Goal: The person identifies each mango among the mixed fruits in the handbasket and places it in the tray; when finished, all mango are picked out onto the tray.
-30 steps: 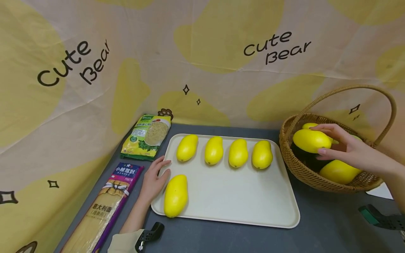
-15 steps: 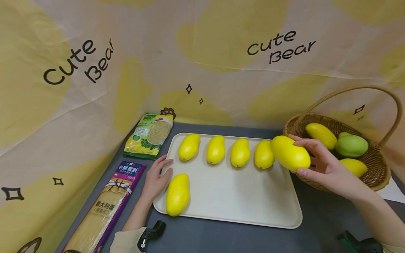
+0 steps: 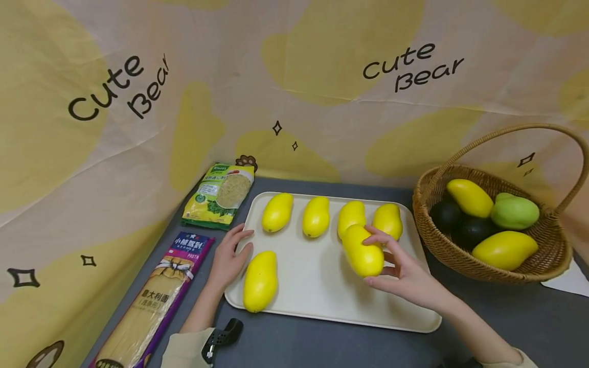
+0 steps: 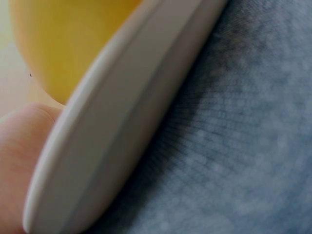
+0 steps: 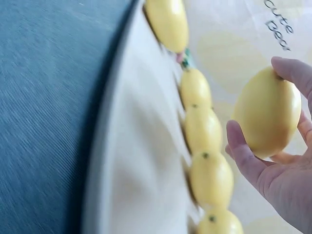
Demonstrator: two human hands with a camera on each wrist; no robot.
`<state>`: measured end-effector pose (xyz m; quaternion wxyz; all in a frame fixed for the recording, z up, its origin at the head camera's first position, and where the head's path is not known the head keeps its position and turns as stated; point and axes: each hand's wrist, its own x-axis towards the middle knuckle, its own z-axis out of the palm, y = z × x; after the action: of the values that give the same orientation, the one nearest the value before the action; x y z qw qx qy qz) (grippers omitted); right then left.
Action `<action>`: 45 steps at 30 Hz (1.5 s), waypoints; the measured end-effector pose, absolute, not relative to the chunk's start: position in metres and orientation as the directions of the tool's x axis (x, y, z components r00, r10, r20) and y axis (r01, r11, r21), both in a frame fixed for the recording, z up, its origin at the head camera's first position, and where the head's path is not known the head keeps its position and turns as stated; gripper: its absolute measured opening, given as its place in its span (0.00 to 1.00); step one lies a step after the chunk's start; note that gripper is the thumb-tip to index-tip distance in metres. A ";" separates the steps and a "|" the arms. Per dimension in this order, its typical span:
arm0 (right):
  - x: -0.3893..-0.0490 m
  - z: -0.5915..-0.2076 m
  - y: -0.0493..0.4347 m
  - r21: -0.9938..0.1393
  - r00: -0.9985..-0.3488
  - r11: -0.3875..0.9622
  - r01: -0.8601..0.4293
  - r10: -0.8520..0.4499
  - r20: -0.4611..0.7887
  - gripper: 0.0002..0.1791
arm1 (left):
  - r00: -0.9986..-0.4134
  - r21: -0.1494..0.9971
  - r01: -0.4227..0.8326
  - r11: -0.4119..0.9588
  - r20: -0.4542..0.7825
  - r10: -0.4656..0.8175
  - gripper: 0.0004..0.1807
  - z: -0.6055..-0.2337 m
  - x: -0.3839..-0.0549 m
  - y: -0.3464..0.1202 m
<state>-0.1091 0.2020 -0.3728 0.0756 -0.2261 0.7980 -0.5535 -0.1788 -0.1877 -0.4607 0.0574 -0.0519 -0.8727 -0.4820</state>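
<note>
A yellow mango (image 3: 362, 250) is held by my right hand (image 3: 405, 276) over the right half of a cream tray (image 3: 317, 286). Thumb and fingertips pinch it, as the right wrist view also shows, with the mango (image 5: 269, 114) raised off the tray. My left hand (image 3: 229, 258) rests on the tray's left rim, fingers loosely spread. Beside it a single mango (image 3: 261, 281) lies at the front left of the tray. Along the back edge stand several mangoes (image 3: 316, 216) in a row. The left wrist view shows mainly the tray's edge (image 4: 122, 107) and a blurred mango (image 4: 68, 44).
At right is a wicker basket (image 3: 497, 268) with a tall handle, holding mangoes (image 3: 506, 250), a green fruit (image 3: 514, 211) and dark fruits (image 3: 474, 232). On the left lie a pasta pack (image 3: 156, 301) and a yellow-green Knorr packet (image 3: 220, 196). A printed cloth (image 3: 322, 76) hangs behind.
My right hand has carried the mango out of the basket, leftward and over the tray. The left hand has stayed at the tray's rim. The view has shifted slightly.
</note>
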 end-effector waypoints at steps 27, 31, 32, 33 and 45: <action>-0.105 -0.416 0.127 -0.712 -0.772 0.477 -0.516 -0.619 0.145 0.33 | -0.985 0.832 0.160 0.531 0.173 0.025 0.18 -0.461 -0.180 -0.186; -0.105 -0.417 0.124 -0.697 -0.762 0.482 -0.531 -0.632 0.143 0.32 | -0.984 0.830 0.159 0.534 0.175 0.020 0.18 -0.462 -0.179 -0.186; -0.105 -0.417 0.123 -0.693 -0.760 0.485 -0.534 -0.634 0.142 0.32 | -0.985 0.831 0.157 0.534 0.173 0.020 0.18 -0.462 -0.179 -0.186; -0.105 -0.418 0.122 -0.690 -0.759 0.488 -0.535 -0.636 0.139 0.32 | -0.985 0.832 0.154 0.533 0.170 0.020 0.18 -0.461 -0.179 -0.186; -0.105 -0.415 0.120 -0.644 -0.768 0.522 -0.559 -0.618 0.166 0.22 | -0.986 0.833 0.147 0.534 0.164 0.016 0.18 -0.461 -0.180 -0.185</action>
<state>-0.1050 0.1199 -0.4151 0.0417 -0.3377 0.8715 -0.3532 -0.1795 -0.1855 -0.4605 0.0681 -0.0466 -0.8731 -0.4805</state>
